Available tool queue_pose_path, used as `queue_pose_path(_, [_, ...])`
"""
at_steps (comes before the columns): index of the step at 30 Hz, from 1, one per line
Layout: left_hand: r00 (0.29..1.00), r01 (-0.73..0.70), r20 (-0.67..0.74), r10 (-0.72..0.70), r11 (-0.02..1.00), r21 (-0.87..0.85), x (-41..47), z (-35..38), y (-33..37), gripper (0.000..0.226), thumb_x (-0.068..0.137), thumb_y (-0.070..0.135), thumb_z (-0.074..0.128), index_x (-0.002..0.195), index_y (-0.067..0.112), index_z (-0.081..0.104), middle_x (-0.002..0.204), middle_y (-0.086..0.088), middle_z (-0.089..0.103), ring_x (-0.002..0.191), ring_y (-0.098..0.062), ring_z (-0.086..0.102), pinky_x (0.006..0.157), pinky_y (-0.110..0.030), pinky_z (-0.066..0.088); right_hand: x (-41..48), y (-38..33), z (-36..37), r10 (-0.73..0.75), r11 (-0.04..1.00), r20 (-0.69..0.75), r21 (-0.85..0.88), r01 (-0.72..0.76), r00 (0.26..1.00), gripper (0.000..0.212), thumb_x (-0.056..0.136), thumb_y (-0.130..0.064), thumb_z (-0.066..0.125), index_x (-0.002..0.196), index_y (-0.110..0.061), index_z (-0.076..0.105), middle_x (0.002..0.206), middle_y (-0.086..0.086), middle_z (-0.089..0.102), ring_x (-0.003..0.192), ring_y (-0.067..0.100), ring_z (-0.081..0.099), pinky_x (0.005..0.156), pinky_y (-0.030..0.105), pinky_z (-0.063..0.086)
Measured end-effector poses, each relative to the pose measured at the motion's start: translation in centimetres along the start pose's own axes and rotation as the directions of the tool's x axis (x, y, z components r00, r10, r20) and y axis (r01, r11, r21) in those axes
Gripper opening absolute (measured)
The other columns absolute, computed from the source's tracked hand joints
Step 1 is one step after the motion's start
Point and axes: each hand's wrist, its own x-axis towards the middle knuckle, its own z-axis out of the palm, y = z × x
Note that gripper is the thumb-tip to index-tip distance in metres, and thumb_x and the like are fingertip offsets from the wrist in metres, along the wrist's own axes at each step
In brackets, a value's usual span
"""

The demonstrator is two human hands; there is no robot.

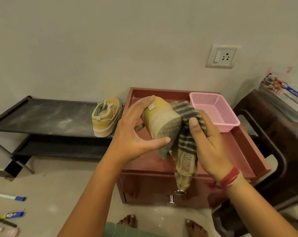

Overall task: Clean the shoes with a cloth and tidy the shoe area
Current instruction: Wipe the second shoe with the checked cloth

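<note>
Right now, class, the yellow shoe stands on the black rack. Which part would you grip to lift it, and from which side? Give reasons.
Probably the heel collar of the yellow shoe, reached from above on the near side. It stands upright on its sole, heel facing us and opening upward, so fingers can slip inside and pinch the rim; the wall blocks the far side.

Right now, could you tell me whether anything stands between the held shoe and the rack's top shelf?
Only the other shoe, at the right end of the top shelf, nearest the held shoe. The shelf beyond shows only dust; lifting over should clear it.
</note>
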Motion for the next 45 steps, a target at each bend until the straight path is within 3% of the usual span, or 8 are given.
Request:
queue_pose_path(4, [1.0, -0.007, 0.021, 0.008, 1.0, -0.023, -0.2, -0.3, -0.2, 0.091, 0.062, 0.034, 0.086, 0.141, 0.026, 0.042, 0.142, 0.007, 0.041, 0.133, -0.016, 0.042, 0.096, -0.042, 0.051, -1.0, -0.5, 0.9, -0.095, 0.979, 0.049, -0.175, 0.103, 0.994, 0.03, 0.094, -0.033, 0.044, 0.114, -0.02, 0.062, 0.123, -0.002, 0.055, 0.119, 0.024, 0.049, 0.102, 0.045, 0.038])
queue_pose_path(15, [0.981, 0.187, 0.077, -0.18, 0.978, -0.095, -1.0, -2.7, -0.5, 0.086, 0.065, 0.017, 0.084, 0.134, 0.029, 0.036, 0.128, 0.009, 0.045, 0.113, 0.003, 0.054, 0.083, -0.015, 0.05, -1.9, 1.8, 2.2, 0.057, 0.998, 0.132, 0.016, -0.06, 0.99, 0.037, 0.093, -0.028, 0.044, 0.129, -0.025, 0.052, 0.132, -0.004, 0.056, 0.128, 0.014, 0.047, 0.107, 0.034, 0.038])
queue_pose_path(19, [0.956, 0.293, -0.006, -0.293, 0.952, 0.086, -1.5, -5.0, -1.1, 0.083, 0.051, 0.058, 0.079, 0.121, 0.045, 0.036, 0.122, 0.02, 0.045, 0.107, 0.008, 0.052, 0.081, -0.015, 0.049, -2.2, 4.7, 1.7, 0.232, 0.948, 0.168, -0.259, -0.184, 0.958, 0.045, 0.09, -0.051, 0.041, 0.127, -0.029, 0.055, 0.132, -0.006, 0.055, 0.126, 0.006, 0.045, 0.107, 0.041, 0.035])
queue_pose_path(24, [0.957, 0.282, 0.027, -0.289, 0.947, 0.157, -1.8, -5.3, -1.2, 0.099, 0.047, 0.06, 0.076, 0.133, 0.048, 0.029, 0.129, 0.023, 0.041, 0.116, 0.008, 0.046, 0.089, -0.017, 0.047, -1.1, 1.6, 2.8, 0.124, 0.977, -0.015, -0.175, -0.125, 0.992, 0.036, 0.094, -0.034, 0.042, 0.126, -0.023, 0.053, 0.13, -0.008, 0.054, 0.125, 0.006, 0.046, 0.106, 0.036, 0.039])
queue_pose_path(29, [0.972, 0.228, 0.005, -0.234, 0.949, 0.219, -1.9, -5.0, -1.5, 0.092, 0.052, 0.058, 0.067, 0.138, 0.045, 0.035, 0.125, 0.034, 0.031, 0.117, 0.014, 0.036, 0.087, -0.008, 0.035, -2.8, 0.6, 5.1, 0.019, 0.95, 0.332, -0.299, 0.086, 0.943, 0.042, 0.096, -0.038, 0.04, 0.139, -0.034, 0.04, 0.147, -0.009, 0.04, 0.14, 0.01, 0.029, 0.115, 0.037, 0.024])
queue_pose_path(33, [0.97, 0.239, -0.079, -0.228, 0.955, 0.175, -2.4, -4.1, -1.9, 0.089, 0.052, 0.063, 0.072, 0.133, 0.046, 0.037, 0.125, 0.033, 0.033, 0.112, 0.023, 0.034, 0.077, 0.006, 0.034, -2.6, 3.0, 4.0, 0.262, 0.896, 0.137, -0.403, -0.188, 0.955, 0.045, 0.09, -0.057, 0.031, 0.133, -0.046, 0.037, 0.144, -0.02, 0.038, 0.14, 0.004, 0.026, 0.116, 0.047, 0.019])
queue_pose_path(38, [0.978, 0.206, -0.056, -0.199, 0.965, 0.161, -2.2, -3.1, -2.3, 0.087, 0.06, 0.038, 0.079, 0.137, 0.034, 0.039, 0.128, 0.012, 0.038, 0.11, 0.021, 0.038, 0.08, 0.003, 0.035, -3.8, 1.4, 5.2, 0.066, 0.967, 0.276, -0.255, 0.007, 0.959, 0.041, 0.096, -0.038, 0.041, 0.136, -0.029, 0.044, 0.146, -0.011, 0.041, 0.14, 0.01, 0.028, 0.115, 0.044, 0.025])
queue_pose_path(45, [0.973, 0.228, -0.07, -0.219, 0.96, 0.166, -2.2, -3.3, -3.0, 0.09, 0.054, 0.055, 0.078, 0.134, 0.039, 0.038, 0.126, 0.025, 0.036, 0.114, 0.019, 0.036, 0.08, 0.003, 0.036, -3.9, 3.6, 4.2, 0.18, 0.93, 0.185, -0.352, -0.106, 0.966, 0.044, 0.095, -0.046, 0.037, 0.136, -0.033, 0.041, 0.145, -0.016, 0.04, 0.14, 0.007, 0.027, 0.114, 0.045, 0.026])
